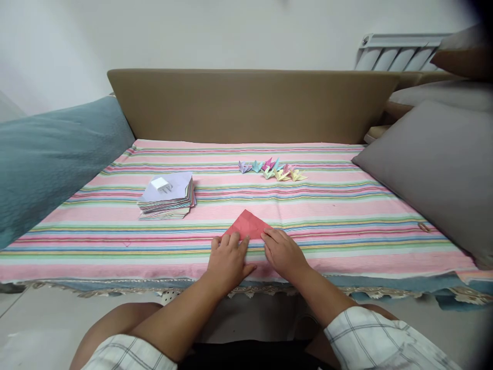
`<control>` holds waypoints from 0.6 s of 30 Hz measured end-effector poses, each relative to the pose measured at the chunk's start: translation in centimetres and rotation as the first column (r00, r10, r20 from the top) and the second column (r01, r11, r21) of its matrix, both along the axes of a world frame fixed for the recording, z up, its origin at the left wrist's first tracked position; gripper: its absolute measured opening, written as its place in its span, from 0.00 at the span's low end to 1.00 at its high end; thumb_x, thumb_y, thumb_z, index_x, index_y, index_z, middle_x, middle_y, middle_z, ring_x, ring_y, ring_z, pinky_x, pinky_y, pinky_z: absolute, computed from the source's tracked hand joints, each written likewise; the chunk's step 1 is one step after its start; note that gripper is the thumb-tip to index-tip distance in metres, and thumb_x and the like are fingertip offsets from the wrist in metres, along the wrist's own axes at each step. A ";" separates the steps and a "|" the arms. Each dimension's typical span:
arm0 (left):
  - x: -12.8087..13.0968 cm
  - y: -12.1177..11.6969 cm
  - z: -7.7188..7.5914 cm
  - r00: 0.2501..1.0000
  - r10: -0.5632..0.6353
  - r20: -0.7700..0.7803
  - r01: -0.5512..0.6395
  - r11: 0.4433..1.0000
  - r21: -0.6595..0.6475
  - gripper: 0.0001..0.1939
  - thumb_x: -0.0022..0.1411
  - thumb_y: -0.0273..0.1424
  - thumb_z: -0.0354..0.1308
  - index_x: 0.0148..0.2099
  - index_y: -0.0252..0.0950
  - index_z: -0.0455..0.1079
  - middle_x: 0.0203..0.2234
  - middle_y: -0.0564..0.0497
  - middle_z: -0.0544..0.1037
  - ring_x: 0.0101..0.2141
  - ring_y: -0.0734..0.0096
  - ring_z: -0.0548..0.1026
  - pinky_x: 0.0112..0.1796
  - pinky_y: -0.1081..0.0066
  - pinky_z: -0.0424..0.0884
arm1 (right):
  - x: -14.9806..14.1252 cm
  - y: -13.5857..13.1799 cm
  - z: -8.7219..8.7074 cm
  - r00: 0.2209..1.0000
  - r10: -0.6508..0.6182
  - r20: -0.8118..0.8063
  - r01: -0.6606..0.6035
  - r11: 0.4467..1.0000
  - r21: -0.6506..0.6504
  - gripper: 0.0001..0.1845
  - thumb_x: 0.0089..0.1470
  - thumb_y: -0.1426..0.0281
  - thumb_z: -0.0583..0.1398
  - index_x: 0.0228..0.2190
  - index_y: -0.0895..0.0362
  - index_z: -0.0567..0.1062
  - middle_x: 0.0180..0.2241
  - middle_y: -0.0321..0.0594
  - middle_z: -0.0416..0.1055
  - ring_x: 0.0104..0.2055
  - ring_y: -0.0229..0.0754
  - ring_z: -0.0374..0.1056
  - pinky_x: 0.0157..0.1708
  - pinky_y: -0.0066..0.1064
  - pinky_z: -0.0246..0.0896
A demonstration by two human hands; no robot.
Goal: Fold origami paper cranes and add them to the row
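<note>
The left grip (228, 257) is lying palm down, fingers slightly spread and thumb standing apart, its fingertips pressing along the near edge of a red origami sheet (246, 222). The right grip (284, 256) is touching the sheet's right corner, thumb and fingertips close together; whether it is clamping that corner or only pressing it, one cannot tell. The sheet is resting on the striped cloth (327, 209) in front of the person. It is showing as a triangle, its peak pointing away from the person, its face marked by faint crease lines; the fingers are partly covering the near edge.

Just beyond the wrists, the seat's front edge is running crosswise, a scalloped trim (264, 291) hanging along it, so the near side is offering little room. Striped cloth is stretching widely to the right, as far as a grey pillow (427, 164). To the left, a narrower stretch is separating the sheet from a paper stack (169, 204) with a white plug adapter (159, 184) lying on top. Farther back, pastel and magenta origami cranes (268, 173) are clustering before the brown backrest (250, 105).
</note>
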State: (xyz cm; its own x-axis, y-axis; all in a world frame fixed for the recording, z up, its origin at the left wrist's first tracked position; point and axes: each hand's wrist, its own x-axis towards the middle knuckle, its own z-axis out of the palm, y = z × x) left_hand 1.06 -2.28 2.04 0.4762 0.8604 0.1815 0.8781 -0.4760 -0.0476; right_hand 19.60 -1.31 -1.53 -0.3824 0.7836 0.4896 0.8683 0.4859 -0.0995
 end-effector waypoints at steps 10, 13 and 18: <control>-1.9 -0.3 2.2 0.995 0.081 -0.051 -0.082 0.997 -0.013 0.16 0.54 0.42 0.58 0.42 0.38 0.72 0.36 0.45 0.70 0.40 0.56 0.67 0.44 0.57 0.56 | 0.2 0.1 0.1 1.000 0.007 -0.016 -0.007 0.999 -0.034 0.15 0.55 0.75 0.52 0.43 0.59 0.73 0.43 0.47 0.71 0.45 0.47 0.64 0.47 0.40 0.63; -2.7 -0.3 2.6 0.993 0.105 -0.059 -0.106 0.994 -0.022 0.14 0.56 0.41 0.56 0.38 0.37 0.73 0.35 0.45 0.71 0.39 0.57 0.69 0.43 0.57 0.56 | 0.3 0.1 0.0 1.000 0.008 -0.023 -0.009 1.000 -0.028 0.15 0.55 0.75 0.52 0.43 0.58 0.73 0.43 0.47 0.71 0.46 0.47 0.64 0.47 0.40 0.63; -4.0 -0.3 2.7 0.986 0.147 -0.075 -0.151 0.988 -0.040 0.15 0.58 0.41 0.53 0.37 0.38 0.75 0.34 0.44 0.73 0.38 0.57 0.70 0.42 0.57 0.56 | 0.4 0.1 -0.2 0.999 0.018 -0.029 -0.018 1.000 -0.018 0.15 0.56 0.74 0.51 0.43 0.58 0.74 0.42 0.46 0.72 0.45 0.47 0.64 0.47 0.41 0.63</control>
State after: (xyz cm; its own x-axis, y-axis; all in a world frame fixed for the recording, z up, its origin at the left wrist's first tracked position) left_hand -2.92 -2.54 4.73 0.3525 0.9292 0.1107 0.9345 -0.3432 -0.0948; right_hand 19.97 -1.22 -1.69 -0.3823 0.7858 0.4862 0.8561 0.4993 -0.1339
